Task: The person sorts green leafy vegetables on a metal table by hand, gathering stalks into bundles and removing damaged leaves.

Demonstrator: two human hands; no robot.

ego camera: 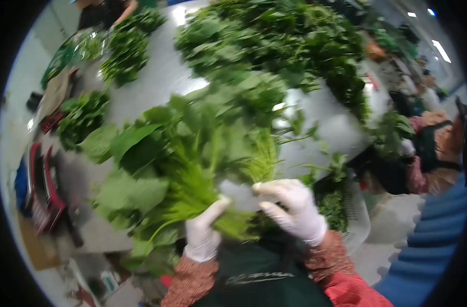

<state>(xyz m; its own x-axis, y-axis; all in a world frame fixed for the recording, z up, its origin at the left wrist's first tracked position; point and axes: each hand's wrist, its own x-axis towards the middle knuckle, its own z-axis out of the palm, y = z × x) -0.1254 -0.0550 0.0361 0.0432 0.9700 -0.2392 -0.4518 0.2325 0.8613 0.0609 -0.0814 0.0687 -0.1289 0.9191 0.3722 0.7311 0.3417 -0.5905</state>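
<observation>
My left hand (pixel 204 230), in a white glove, grips a large bunch of leafy greens (pixel 191 184) by its pale green stems. The broad leaves fan out up and to the left, over the edge of a metal table (pixel 149 90). To its right, my gloved right hand (pixel 293 207) has thumb and fingers apart, with nothing seen between them. Its fingertips are close to the stem ends of a smaller bunch of greens (pixel 262 157); motion blur hides whether they touch. A few loose sprigs (pixel 298 134) lie right of that bunch.
A big heap of greens (pixel 271 38) covers the far side. Smaller bunches (pixel 126 57) lie at left, near a red-trimmed device (pixel 45 192). A white perforated basket (pixel 356 215) with greens stands at my right. People (pixel 103 13) work at far left and at right.
</observation>
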